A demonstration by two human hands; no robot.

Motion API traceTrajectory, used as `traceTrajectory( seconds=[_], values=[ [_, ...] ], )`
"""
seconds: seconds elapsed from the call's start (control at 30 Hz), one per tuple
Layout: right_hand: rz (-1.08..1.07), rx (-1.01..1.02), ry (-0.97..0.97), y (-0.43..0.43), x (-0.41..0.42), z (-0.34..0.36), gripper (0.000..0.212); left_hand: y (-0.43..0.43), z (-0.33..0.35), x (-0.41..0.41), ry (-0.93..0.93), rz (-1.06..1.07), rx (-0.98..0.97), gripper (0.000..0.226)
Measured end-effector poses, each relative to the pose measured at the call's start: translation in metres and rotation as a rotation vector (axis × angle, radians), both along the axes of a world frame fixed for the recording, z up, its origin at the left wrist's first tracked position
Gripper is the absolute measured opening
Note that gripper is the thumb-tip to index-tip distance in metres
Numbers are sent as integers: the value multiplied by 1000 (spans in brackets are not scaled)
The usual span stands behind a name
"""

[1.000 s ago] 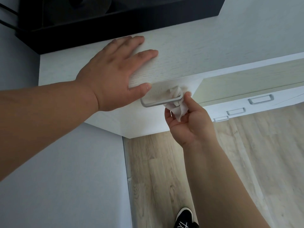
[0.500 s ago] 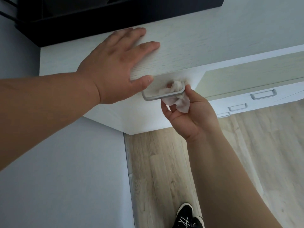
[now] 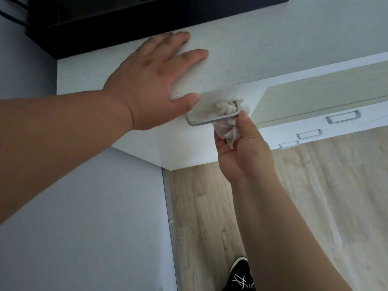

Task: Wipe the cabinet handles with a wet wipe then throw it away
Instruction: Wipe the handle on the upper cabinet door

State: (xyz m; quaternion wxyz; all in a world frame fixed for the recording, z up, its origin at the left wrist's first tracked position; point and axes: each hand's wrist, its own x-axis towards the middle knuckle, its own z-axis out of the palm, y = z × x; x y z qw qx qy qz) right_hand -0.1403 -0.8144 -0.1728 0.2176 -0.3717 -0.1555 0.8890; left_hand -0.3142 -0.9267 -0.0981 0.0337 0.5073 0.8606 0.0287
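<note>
Looking down from the head camera: right hand [image 3: 243, 148] pinching a wipe [image 3: 227, 131] between thumb and fingers, just under the handle [image 3: 212, 120]. Wipe bunched up and looped round the handle's right end, part poking up behind the bar, part hanging down into the palm. Handle long from left to right, a thin grey bar on the white cabinet [image 3: 241, 66] front, tilted a bit, left end lower in the picture. Wipe at the right corner, so most of the bar lying bare off to the left.

Left hand [image 3: 151, 85] spread flat on the cabinet top, fingers apart, holding nothing, thumb tip just above the handle's left end. Probably bracing the cabinet.

Right hand nearer the job, touching the bar through the wipe. Next move likely a slide along the bar toward the left, toward that thumb. Needs the pinch kept snug, or else the wipe slipping off the corner.

More handles [image 3: 343, 119] further right, lower on the front, well apart from both hands, looking untouched for now. No bin in sight. Shoe [image 3: 240, 274] down on the wood floor [image 3: 210, 206].
</note>
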Motion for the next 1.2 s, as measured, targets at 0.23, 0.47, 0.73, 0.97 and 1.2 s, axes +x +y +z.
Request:
traceTrajectory(
  seconds=[0.23, 0.47, 0.73, 0.97, 1.2],
  values=[
    [94, -94, 36, -19, 1, -1, 21, 0, 0, -1, 0, 5, -7, 80],
    [19, -134, 48, -19, -2, -4, 37, 0, 1, 1, 1, 9, -16, 81],
    [89, -120, 152, -13, 0, -8, 8, 0, 1, 0, 9, 13, -25, 81],
    [165, -53, 216, -13, 3, -8, 34, 0, 2, 1, 2, 11, -14, 81],
    [293, 5, 148, -21, -1, -15, 23, 0, 1, 0, 2, 12, -22, 80]
  ],
)
